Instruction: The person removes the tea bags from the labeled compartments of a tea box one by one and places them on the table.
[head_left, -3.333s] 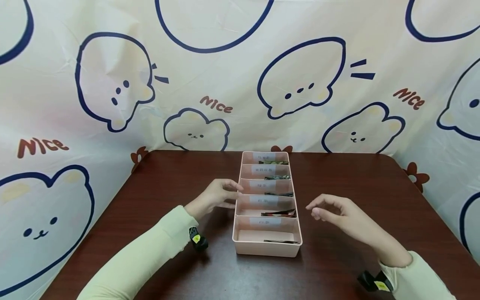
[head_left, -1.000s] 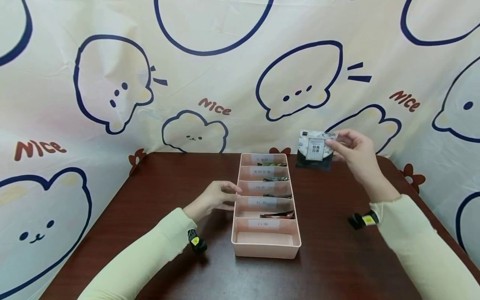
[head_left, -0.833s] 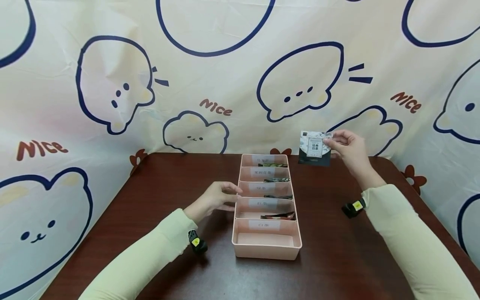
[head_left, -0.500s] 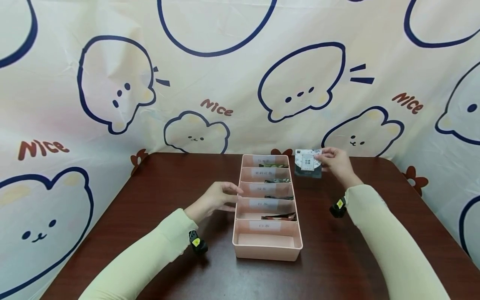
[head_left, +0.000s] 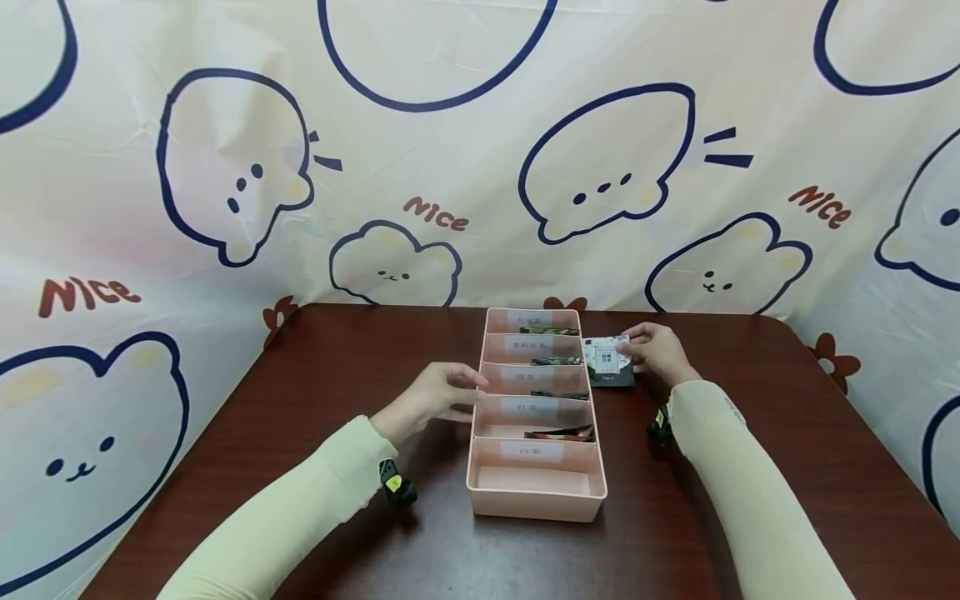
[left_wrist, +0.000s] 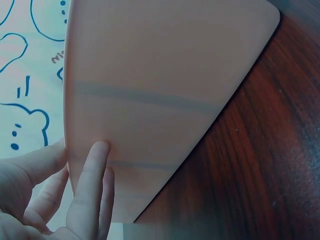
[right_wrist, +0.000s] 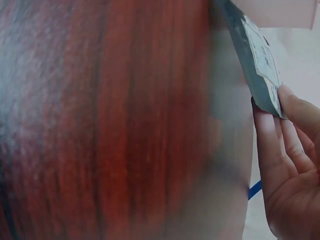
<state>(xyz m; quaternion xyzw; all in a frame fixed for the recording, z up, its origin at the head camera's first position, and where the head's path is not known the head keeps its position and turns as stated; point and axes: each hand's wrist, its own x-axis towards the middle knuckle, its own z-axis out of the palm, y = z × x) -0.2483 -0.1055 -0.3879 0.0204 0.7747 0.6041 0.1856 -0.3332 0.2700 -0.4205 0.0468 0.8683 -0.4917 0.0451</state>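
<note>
Gripping the sachet at its far right corner, the right hand is pinching it between thumb and fingers. In the right wrist view the thumb is pressing on the printed face, the fingers are backing the other side, and the sachet is tilting. In the head view the sachet is occupying the space between the two hands, directly left of the right hand and just beyond the right wall of the pink tray, alongside its second and third compartments from the far end. Whether it is touching the tray or the table cannot be told.

The left hand is resting against the left wall of the tray, near mid-length, with loosely extended, spread fingers. Its fingertips are touching the outer wall without grasping anything. The tray is separating this hand from the sachet, which is lying farther right and slightly farther away.

Inside the tray, a green packet is lying in the far compartment, and red-and-black packets are lying at the right of the fourth. White labels are marking the compartments. Behind the table, a cartoon-printed backdrop is hanging.
</note>
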